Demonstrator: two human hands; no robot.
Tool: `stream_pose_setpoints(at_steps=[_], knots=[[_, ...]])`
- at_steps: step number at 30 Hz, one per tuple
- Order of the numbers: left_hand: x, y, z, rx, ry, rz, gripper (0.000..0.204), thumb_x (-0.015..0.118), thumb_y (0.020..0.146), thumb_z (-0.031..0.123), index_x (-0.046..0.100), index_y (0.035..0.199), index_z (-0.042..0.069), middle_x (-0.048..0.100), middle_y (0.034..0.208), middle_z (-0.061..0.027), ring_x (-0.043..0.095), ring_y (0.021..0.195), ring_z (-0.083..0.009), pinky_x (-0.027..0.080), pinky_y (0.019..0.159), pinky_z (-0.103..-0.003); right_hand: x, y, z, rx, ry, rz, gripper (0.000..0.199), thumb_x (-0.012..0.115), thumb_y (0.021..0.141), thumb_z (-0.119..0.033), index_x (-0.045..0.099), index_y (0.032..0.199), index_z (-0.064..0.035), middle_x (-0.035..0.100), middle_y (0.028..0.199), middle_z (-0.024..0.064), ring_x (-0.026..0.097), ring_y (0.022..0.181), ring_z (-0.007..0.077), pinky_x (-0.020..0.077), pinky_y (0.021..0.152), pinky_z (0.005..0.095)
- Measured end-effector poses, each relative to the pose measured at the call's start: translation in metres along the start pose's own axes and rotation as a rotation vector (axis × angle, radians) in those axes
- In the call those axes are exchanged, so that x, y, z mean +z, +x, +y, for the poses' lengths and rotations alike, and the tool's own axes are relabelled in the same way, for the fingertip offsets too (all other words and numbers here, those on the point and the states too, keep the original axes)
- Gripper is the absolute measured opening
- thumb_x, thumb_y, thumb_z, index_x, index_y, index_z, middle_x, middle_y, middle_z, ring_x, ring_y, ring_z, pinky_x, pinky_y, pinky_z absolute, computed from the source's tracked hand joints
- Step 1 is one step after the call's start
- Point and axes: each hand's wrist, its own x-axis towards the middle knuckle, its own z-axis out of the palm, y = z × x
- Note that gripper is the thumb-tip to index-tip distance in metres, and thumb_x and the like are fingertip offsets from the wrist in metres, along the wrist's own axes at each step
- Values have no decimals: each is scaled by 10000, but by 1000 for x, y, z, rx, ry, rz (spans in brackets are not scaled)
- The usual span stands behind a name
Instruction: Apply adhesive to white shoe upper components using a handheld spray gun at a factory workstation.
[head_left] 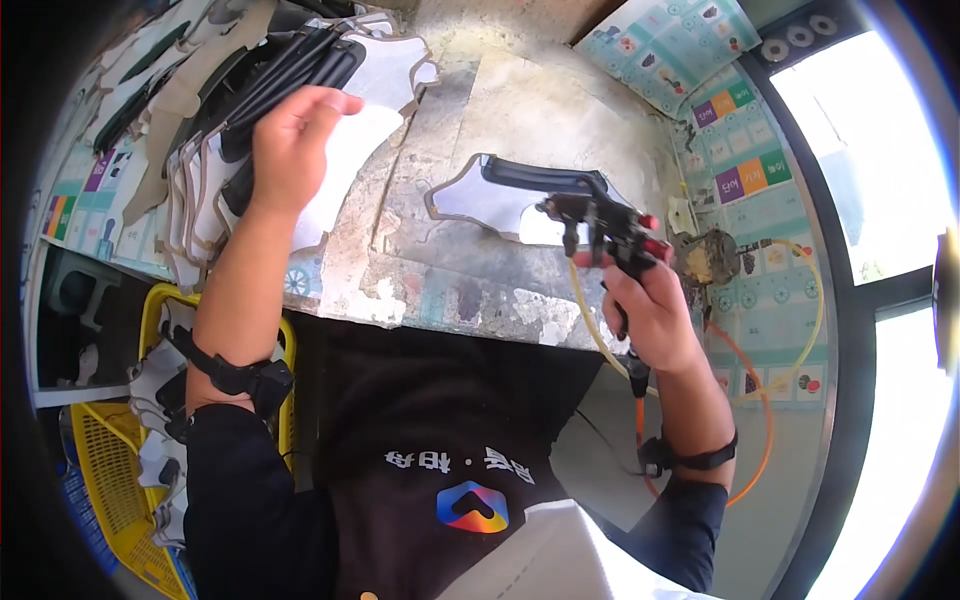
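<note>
My right hand (650,305) grips a black spray gun (610,225) with red knobs. The gun is over a flat light-grey panel (462,195) with a brown edge and a black padded strip (545,178) along its far side. The gun hides the panel's right part. On the left, my left hand (298,140) is closed, its fingers curled in and the thumb pressed against them, beside a pile of similar panels (205,200) with black strips (300,65). Its fingertips lie over a bright white panel (350,165); whatever they pinch is hidden.
A stained worktable (500,285) carries the panels. A yellow hose (590,310) and an orange hose (768,430) trail at the right. Yellow baskets (110,490) with more panels stand at the lower left. A patterned wall sheet (770,330) and a bright window (830,130) are at the right.
</note>
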Motion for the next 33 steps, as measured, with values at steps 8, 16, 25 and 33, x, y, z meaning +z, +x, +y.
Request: stream_pose_setpoints(at_steps=[8, 16, 25, 33], knots=[[-25, 15, -9, -48, -501, 287, 226, 561, 999, 157, 672, 952, -33, 712, 925, -164, 698, 879, -283, 544, 904, -419, 36, 30, -39, 110, -532, -41, 313, 588, 982, -262, 618, 1022, 47, 592, 756, 193, 546, 712, 293, 480, 733, 411], [-30, 19, -8, -55, -569, 332, 225, 586, 989, 179, 679, 943, -21, 708, 901, -149, 691, 855, -270, 551, 882, -423, 30, 45, -48, 55, -553, 97, 278, 592, 954, -226, 628, 958, 49, 576, 699, 127, 559, 668, 223, 469, 665, 397], [-26, 19, -8, -32, -529, 328, 224, 602, 986, 171, 675, 919, -29, 707, 866, -132, 690, 792, -250, 546, 833, -379, 33, 43, -42, 52, -488, 127, 226, 589, 966, -215, 650, 896, -9, 511, 572, -9, 478, 469, 75, 367, 452, 275], [-26, 18, -9, -52, -474, 314, 225, 579, 991, 173, 671, 924, -21, 698, 886, -132, 681, 841, -249, 561, 861, -417, 43, 27, -42, 160, -359, -22, 179, 567, 985, -178, 646, 964, -19, 497, 580, -28, 455, 474, 66, 355, 462, 261]])
